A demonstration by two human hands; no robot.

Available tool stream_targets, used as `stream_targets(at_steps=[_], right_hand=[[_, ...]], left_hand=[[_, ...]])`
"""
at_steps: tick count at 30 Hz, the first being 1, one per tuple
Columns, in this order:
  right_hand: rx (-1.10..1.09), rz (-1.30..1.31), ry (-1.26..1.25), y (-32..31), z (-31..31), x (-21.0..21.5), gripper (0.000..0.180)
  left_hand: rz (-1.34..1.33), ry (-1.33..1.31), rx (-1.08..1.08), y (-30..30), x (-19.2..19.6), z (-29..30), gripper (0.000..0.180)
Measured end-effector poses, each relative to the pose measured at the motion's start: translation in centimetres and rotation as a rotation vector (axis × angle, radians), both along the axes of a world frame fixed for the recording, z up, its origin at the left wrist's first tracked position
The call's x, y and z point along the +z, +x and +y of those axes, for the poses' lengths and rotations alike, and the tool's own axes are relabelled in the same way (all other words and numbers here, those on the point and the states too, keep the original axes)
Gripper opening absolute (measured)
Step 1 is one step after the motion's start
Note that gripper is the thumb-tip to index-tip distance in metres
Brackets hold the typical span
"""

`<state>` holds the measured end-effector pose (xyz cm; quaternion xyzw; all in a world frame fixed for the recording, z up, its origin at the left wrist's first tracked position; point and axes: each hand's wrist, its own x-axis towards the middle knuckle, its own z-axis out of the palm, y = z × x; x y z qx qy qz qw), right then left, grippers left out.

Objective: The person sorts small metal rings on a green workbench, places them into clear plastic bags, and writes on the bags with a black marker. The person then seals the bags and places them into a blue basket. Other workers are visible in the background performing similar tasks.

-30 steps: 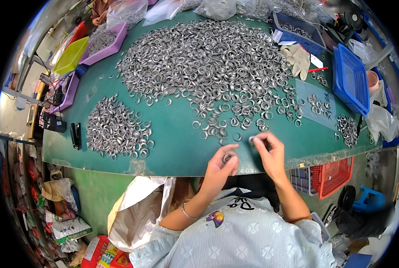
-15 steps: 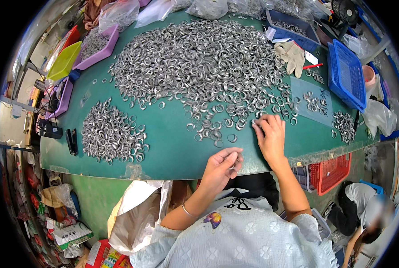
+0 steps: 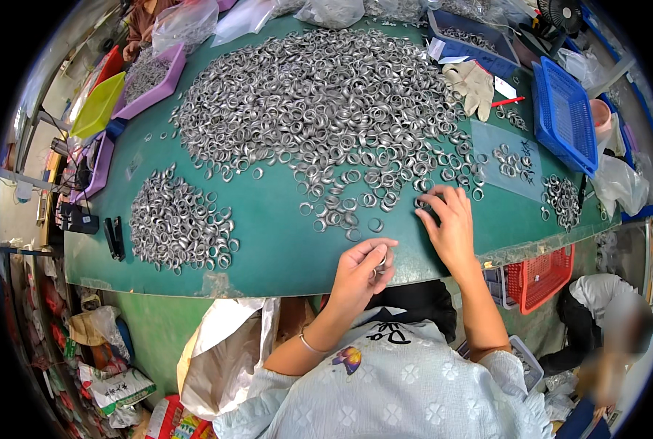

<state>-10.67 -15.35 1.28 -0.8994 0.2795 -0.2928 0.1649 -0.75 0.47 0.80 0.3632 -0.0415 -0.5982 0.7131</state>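
Right hand (image 3: 449,223) had moved up off the desk (image 3: 268,241) edge and into the near fringe of the big ring pile (image 3: 319,110), fingers spread flat, touching loose rings (image 3: 348,216) there, nothing pinched as far as visible. Left hand (image 3: 363,267) had dropped back toward the desk edge, curled shut around a small stack of rings (image 3: 380,263) (count too small to tell). Looked like picking up another one to add. Rings were plain silvery metal bands, scattered flat, with a smaller heap (image 3: 180,223) off to the left.
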Motion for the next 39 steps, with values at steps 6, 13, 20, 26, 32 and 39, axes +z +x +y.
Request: stream_targets(at_steps=[6,13,20,26,32,39], right_hand=[[0.016,-0.130,0.212,-0.3,0.2,-1.0,0.013],[0.299,-0.330,1.563,-1.9,3.3,-0.5,0.017],[-0.041,0.043,-0.104,-1.2,-0.1,-1.3,0.015],[0.154,-0.378,1.220,-1.7,1.9,-0.7,0.013],[0.139,-0.151,0.963,-1.5,1.6,0.5,0.012],[-0.057,0.078,-0.021,0.5,-2.9,-2.2,0.014]], left_hand=[[-0.105,0.052,0.063,-0.5,-0.4,-0.3,0.023],[-0.476,-0.031,0.000,-0.9,-0.6,-1.3,0.020],[-0.018,0.030,0.030,-0.2,-0.3,-1.3,0.017],[-0.349,0.035,0.102,-1.1,-0.7,-1.7,0.025],[-0.312,0.107,0.078,-0.8,-0.2,-2.1,0.012],[-0.132,0.106,0.021,-0.4,0.3,-2.5,0.015]])
